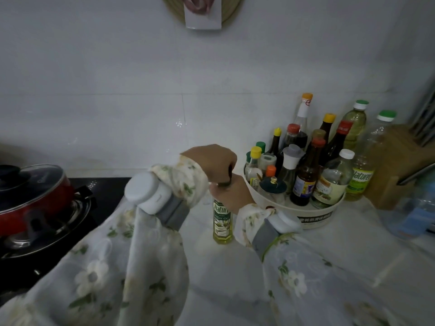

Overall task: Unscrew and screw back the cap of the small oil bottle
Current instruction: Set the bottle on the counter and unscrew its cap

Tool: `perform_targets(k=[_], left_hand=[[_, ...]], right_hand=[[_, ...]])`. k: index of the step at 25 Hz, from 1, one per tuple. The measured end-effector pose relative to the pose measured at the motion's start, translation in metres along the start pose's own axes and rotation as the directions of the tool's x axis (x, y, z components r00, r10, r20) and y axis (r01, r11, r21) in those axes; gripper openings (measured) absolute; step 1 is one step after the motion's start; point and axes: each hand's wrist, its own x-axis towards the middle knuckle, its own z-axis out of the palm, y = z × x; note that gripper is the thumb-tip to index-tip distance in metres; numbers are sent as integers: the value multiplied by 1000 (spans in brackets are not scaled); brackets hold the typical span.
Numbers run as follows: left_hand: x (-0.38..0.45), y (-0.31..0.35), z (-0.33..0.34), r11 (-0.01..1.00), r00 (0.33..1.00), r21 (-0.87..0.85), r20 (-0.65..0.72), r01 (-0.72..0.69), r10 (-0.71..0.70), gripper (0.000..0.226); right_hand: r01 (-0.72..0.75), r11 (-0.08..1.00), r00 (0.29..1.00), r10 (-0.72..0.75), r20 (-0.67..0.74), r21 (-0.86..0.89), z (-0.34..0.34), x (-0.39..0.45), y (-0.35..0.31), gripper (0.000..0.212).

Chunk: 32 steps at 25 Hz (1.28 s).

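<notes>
A small olive oil bottle (222, 223) with yellow oil and a green label stands upright on the white counter in the middle of the view. My right hand (233, 193) is wrapped around its neck and shoulder. Directly above, my left hand (211, 163) is closed over the top, where a sliver of the dark cap (230, 171) shows between the fingers. Most of the cap is hidden by both hands. Both wrists carry grey bands with white devices.
A round white tray (313, 214) crowded with several sauce bottles stands just right of the bottle. Two larger oil bottles (360, 175) and a wooden knife block (397, 170) sit behind it. A red pot with glass lid (35, 196) rests on the black stove at left.
</notes>
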Motion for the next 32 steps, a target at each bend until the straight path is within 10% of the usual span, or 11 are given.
perform_targets(k=[8, 15, 26, 32], left_hand=[[5, 7, 19, 958, 937, -11, -207, 286, -282, 59], [5, -7, 5, 989, 995, -140, -96, -55, 42, 22], [20, 23, 16, 924, 922, 108, -175, 366, -345, 35], [7, -14, 12, 998, 986, 14, -156, -58, 59, 39]], right_hand=[[35, 999, 999, -35, 1, -20, -3, 2, 1, 33], [-18, 997, 1000, 17, 9, 80, 0, 1, 0, 26], [63, 998, 990, -61, 127, -10, -6, -2, 1, 33], [-74, 997, 994, 70, 89, 35, -8, 2, -4, 16]])
